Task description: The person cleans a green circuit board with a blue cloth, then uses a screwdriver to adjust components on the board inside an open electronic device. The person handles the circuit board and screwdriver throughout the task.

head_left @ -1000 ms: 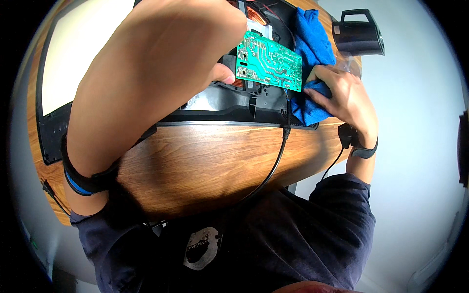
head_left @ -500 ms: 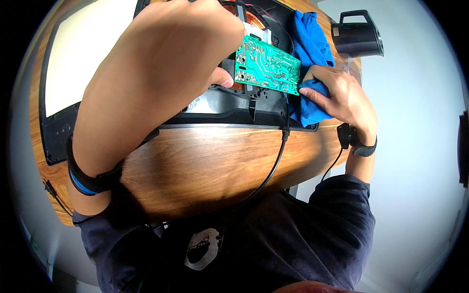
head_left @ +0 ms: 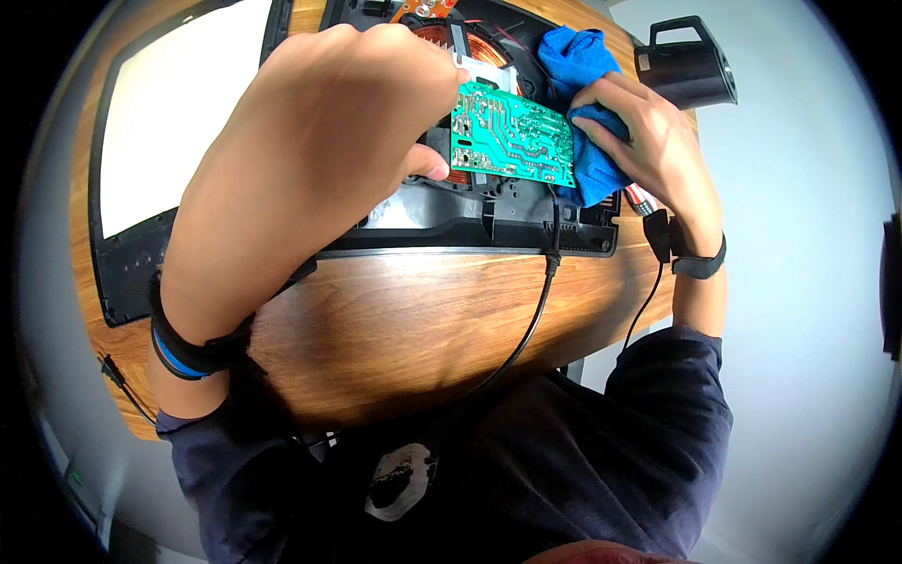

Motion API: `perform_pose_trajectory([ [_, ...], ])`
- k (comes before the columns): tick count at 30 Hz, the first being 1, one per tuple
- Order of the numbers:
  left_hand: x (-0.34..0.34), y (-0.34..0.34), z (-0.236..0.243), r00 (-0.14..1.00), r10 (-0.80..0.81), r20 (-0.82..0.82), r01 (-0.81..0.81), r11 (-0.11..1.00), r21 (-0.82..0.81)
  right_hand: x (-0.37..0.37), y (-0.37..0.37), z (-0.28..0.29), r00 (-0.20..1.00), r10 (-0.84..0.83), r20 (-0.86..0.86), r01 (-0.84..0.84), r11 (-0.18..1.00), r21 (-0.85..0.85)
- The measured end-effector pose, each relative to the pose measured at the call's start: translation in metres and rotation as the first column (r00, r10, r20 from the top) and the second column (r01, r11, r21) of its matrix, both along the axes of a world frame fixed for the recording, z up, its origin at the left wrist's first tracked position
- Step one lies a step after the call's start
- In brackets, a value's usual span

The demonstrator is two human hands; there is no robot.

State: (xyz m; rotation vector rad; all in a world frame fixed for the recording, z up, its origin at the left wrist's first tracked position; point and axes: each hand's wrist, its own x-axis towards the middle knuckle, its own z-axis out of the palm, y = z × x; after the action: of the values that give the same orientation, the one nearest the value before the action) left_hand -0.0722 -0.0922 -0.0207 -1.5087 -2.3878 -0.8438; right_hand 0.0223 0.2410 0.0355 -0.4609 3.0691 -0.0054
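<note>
A green circuit board (head_left: 512, 136) is held tilted, solder side toward me, over an open black appliance housing (head_left: 413, 240). My left hand (head_left: 376, 85) grips its left edge, with the thumb showing low beside the board and most fingers hidden. At the board's right edge, my right hand (head_left: 648, 136) is closed on a bunched blue cloth (head_left: 575, 54). Part of that cloth lies against the board's right side. Behind the board, a copper coil (head_left: 489, 47) is partly covered. A black cable (head_left: 540, 320) runs from the housing toward me.
A panel with a pale face and black frame (head_left: 174, 122) lies at the left. To the far right stands a dark jug (head_left: 686, 75) with a handle. A small orange board (head_left: 430, 9) shows at the top. A plug with cord (head_left: 115, 371) rests near the table's left edge.
My right hand and the blue cloth have moved farther away along the board's right edge, uncovering the housing's near right corner. My left hand keeps its hold on the board.
</note>
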Motion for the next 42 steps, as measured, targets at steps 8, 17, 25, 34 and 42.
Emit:
perform_pose_trajectory([
  [8, 0.000, -0.001, -0.001, 1.000, -0.002, -0.017, 0.003, 1.000, 0.014, -0.006, 0.009, 0.005, 0.999, 0.038, 0.002, -0.038, 0.998, 0.045],
  [17, 0.002, -0.006, -0.001, 1.000, -0.005, -0.024, 0.006, 0.999, 0.037, -0.014, 0.014, 0.006, 0.993, 0.119, 0.011, -0.119, 0.986, 0.119],
  [25, 0.003, -0.007, -0.002, 1.000, -0.001, -0.029, 0.002, 0.999, 0.050, -0.024, 0.002, 0.008, 0.967, 0.256, 0.006, -0.254, 0.956, 0.145],
  [34, 0.001, -0.006, -0.006, 0.999, -0.010, -0.035, 0.012, 0.998, 0.066, -0.023, -0.012, 0.007, 0.964, 0.264, -0.030, -0.258, 0.956, 0.138],
  [42, 0.000, -0.005, -0.010, 0.999, -0.010, -0.050, 0.014, 0.997, 0.082, -0.031, -0.013, 0.013, 0.964, 0.264, -0.026, -0.260, 0.961, 0.090],
])
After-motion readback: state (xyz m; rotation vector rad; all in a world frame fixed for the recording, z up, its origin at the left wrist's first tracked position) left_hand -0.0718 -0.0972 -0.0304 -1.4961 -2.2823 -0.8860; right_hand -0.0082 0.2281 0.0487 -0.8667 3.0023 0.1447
